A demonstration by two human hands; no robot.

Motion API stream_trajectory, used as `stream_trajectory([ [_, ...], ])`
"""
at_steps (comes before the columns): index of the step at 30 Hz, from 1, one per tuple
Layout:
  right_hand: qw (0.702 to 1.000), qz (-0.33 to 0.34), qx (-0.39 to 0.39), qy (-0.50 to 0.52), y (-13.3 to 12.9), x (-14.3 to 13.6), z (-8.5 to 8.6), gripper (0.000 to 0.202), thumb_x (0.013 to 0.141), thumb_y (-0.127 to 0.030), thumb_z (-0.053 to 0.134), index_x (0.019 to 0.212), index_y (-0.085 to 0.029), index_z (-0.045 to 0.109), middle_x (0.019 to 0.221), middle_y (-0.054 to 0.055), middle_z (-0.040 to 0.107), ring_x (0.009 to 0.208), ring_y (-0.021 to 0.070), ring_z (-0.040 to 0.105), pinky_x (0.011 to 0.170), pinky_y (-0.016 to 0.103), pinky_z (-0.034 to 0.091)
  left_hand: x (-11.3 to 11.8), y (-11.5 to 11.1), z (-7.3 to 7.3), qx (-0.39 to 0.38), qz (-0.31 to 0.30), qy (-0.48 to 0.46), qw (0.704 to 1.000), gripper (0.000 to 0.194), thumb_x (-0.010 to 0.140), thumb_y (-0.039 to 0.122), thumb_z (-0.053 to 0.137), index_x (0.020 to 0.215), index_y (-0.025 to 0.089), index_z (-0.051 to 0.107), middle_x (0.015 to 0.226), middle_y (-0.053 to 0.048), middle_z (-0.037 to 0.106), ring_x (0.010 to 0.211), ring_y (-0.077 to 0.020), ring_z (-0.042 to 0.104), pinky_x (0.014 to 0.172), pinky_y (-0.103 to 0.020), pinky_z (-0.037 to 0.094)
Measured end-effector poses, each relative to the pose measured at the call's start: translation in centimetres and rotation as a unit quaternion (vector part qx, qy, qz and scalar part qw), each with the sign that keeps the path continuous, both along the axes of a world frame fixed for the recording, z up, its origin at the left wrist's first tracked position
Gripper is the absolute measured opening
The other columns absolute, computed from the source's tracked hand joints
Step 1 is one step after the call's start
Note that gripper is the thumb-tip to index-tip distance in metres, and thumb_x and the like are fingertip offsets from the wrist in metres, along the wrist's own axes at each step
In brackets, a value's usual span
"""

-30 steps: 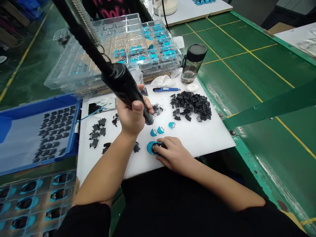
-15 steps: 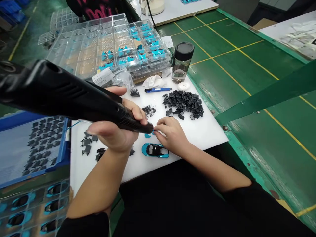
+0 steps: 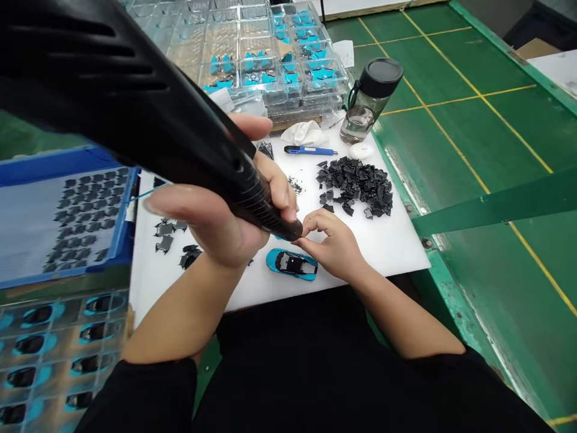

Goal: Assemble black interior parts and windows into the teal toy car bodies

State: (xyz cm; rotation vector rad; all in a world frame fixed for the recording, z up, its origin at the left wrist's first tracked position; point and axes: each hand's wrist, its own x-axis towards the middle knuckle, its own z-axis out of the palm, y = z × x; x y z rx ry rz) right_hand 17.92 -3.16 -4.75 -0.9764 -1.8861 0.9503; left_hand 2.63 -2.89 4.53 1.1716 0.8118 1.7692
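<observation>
My left hand (image 3: 225, 222) is wrapped around a black electric screwdriver (image 3: 189, 132), which slants across the view with its narrow nose pointing down to the right. My right hand (image 3: 333, 243) pinches at that nose, thumb and forefinger drawn together. Whatever sits between those fingertips is too small and covered to make out. Just below them lies a blue and black toy car (image 3: 292, 264). Part of a small blue piece (image 3: 278, 237) peeks out under the screwdriver's nose. Tiny black bits (image 3: 295, 185) are scattered beyond my left fingers.
A heap of black plastic parts (image 3: 356, 186) lies right on the white board (image 3: 383, 246). Behind are a blue cutter knife (image 3: 311, 150), a white cloth (image 3: 306, 133) and a bottle (image 3: 372, 99). Clear trays (image 3: 252, 36) stand at the back, a blue bin (image 3: 128, 210) left.
The view has shifted, so the board's contents appear further right. The screwdriver looms larger and steeper, its nose still at my right fingertips. Both hands keep their holds.
</observation>
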Motion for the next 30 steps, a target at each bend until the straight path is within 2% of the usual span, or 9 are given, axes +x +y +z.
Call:
stream_trajectory([
  [4,1.0,-0.003,0.005,-0.002,0.0,-0.1,0.1,0.017,0.08,-0.022,0.078,0.076,-0.021,0.061,0.084,0.003,0.065,0.082,0.0187,0.062,0.076,0.033,0.048,0.5,-0.4,1.2,0.0,0.016,0.007,1.0,0.093,0.054,0.1,0.028,0.093,0.026,0.07,0.049,0.003,0.051,0.04,-0.0111,0.053,0.038,-0.028,0.036],
  [9,1.0,-0.009,0.007,0.003,-0.2,-0.1,0.3,0.015,0.082,-0.023,0.075,0.077,-0.022,0.061,0.085,0.003,0.066,0.082,0.0188,0.062,0.075,0.033,0.048,1.1,-0.3,2.3,0.034,0.07,0.003,0.997,0.097,0.063,0.1,0.018,0.087,0.018,0.065,0.048,0.004,0.045,0.034,-0.0078,0.046,0.035,-0.024,0.031],
  [12,1.0,-0.013,0.005,-0.001,-0.5,-0.1,0.4,0.015,0.083,-0.024,0.074,0.077,-0.022,0.06,0.085,0.003,0.066,0.082,0.0193,0.062,0.075,0.034,0.049,0.9,-0.4,1.9,0.022,0.068,0.029,0.997,0.096,0.061,0.101,0.021,0.093,0.02,0.063,0.05,0.004,0.045,0.035,-0.0089,0.047,0.037,-0.024,0.033],
  [19,1.0,-0.012,-0.008,0.004,-0.8,-0.2,0.3,0.018,0.083,-0.022,0.074,0.076,-0.022,0.057,0.084,0.002,0.065,0.081,0.0182,0.062,0.074,0.033,0.049,0.5,-1.2,0.9,0.001,0.013,0.04,0.999,0.09,0.066,0.098,0.025,0.105,0.028,0.065,0.052,0.002,0.05,0.041,-0.0134,0.055,0.039,-0.027,0.038],
  [21,1.0,-0.001,-0.01,-0.015,-0.7,0.2,0.5,0.021,0.079,-0.025,0.079,0.082,-0.022,0.058,0.087,0.002,0.065,0.084,0.0191,0.061,0.076,0.033,0.049,0.4,-1.2,1.0,0.006,0.006,0.031,0.999,0.089,0.067,0.097,0.026,0.104,0.027,0.067,0.052,0.002,0.051,0.041,-0.0136,0.054,0.038,-0.028,0.039],
  [25,0.997,-0.018,-0.016,-0.07,-1.2,1.8,0.9,0.049,0.07,-0.038,0.087,0.105,-0.022,0.058,0.1,0.006,0.064,0.09,0.0233,0.061,0.078,0.038,0.051,0.2,-0.6,0.9,0.016,-0.009,0.013,1.0,0.089,0.059,0.097,0.041,0.102,0.024,0.068,0.053,0.001,0.053,0.039,-0.0141,0.053,0.037,-0.03,0.039],
  [27,0.996,-0.033,-0.004,-0.086,-2.0,2.5,0.9,0.048,0.075,-0.039,0.084,0.111,-0.022,0.056,0.103,0.008,0.064,0.092,0.0248,0.061,0.08,0.04,0.052,0.3,0.2,0.7,0.028,-0.012,0.006,1.0,0.081,0.062,0.091,0.053,0.105,0.023,0.067,0.056,0.002,0.055,0.041,-0.0141,0.055,0.038,-0.029,0.041],
  [30,0.989,-0.011,0.04,-0.142,-3.6,2.4,0.0,0.052,0.077,-0.041,0.083,0.117,-0.021,0.056,0.106,0.012,0.064,0.1,0.0299,0.06,0.086,0.047,0.052,0.6,2.1,1.1,0.043,0.02,0.019,0.999,0.055,0.073,0.067,0.073,0.106,0.025,0.065,0.069,0.002,0.062,0.052,-0.0143,0.062,0.045,-0.028,0.049],
])
